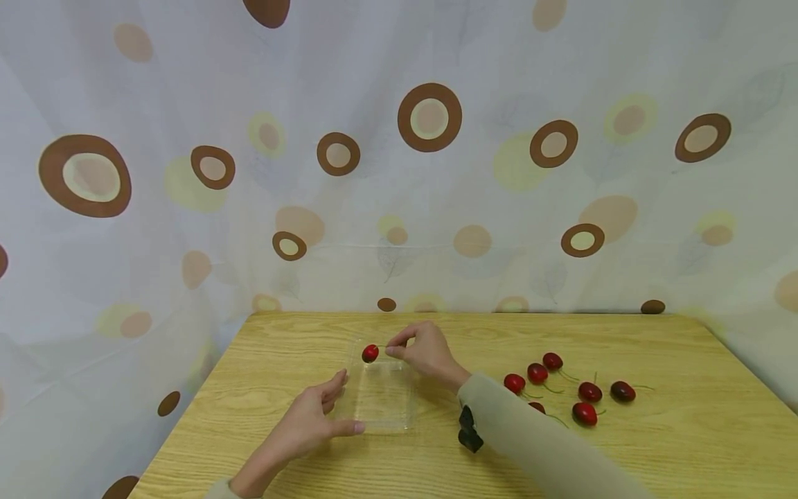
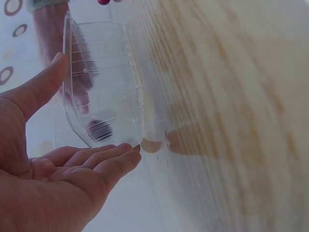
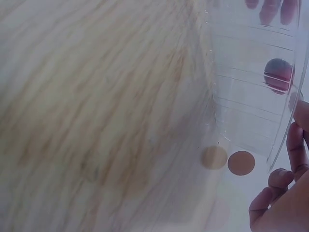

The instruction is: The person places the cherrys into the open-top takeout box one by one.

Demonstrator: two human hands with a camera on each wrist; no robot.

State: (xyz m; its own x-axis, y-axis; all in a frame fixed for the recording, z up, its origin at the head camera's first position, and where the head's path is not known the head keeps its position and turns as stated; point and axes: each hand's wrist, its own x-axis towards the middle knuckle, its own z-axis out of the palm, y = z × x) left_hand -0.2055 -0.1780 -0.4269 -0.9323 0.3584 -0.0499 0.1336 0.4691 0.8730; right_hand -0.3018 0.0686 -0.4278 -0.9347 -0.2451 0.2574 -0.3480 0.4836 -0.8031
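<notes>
My right hand [image 1: 425,352] pinches the thin stem of a dark red cherry [image 1: 370,353] between thumb and fingers. That cherry hangs over the far left end of a clear plastic box [image 1: 385,402]. In the right wrist view the cherry [image 3: 279,76] shows through the box wall. At the box's left side is my left hand [image 1: 312,419], its thumb against the rim near the front corner and its fingers stretched along the side. The left wrist view has the thumb [image 2: 46,87] straight at the box rim [image 2: 66,63], with the hand spread around that end.
Several red cherries [image 1: 584,414] with green stems lie scattered right of the box, some near or under my right sleeve [image 1: 530,430]. The wooden table [image 1: 280,346] ends at the back against a patterned curtain [image 1: 374,208], which also hangs along the left and right sides.
</notes>
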